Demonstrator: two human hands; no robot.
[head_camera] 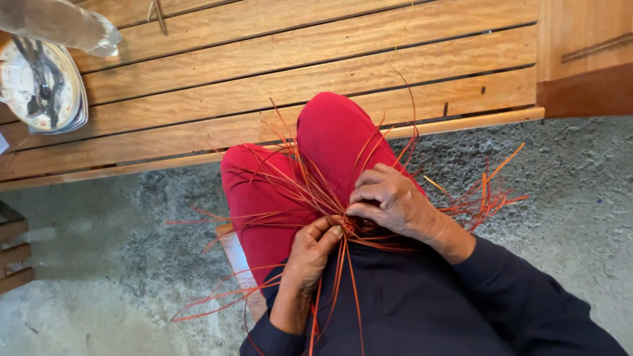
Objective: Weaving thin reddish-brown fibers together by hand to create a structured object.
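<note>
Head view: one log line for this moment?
left hand: pinching orange strips | right hand: pressing strips on lap | red trousers | wooden platform ahead

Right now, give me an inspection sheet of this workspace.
Surface: rough grey concrete floor; wooden plank platform ahead.
Job's things: bundle of thin orange strips fanned over the lap in red trousers.
Clutter: round dish with dark utensils on the platform's left edge; clear plastic over it.
Grips: left hand pinches the strips from below; right hand presses on the crossing from above.
Cables: nothing seen.
Surroundings: wooden cabinet at upper right; wooden step at left.
</note>
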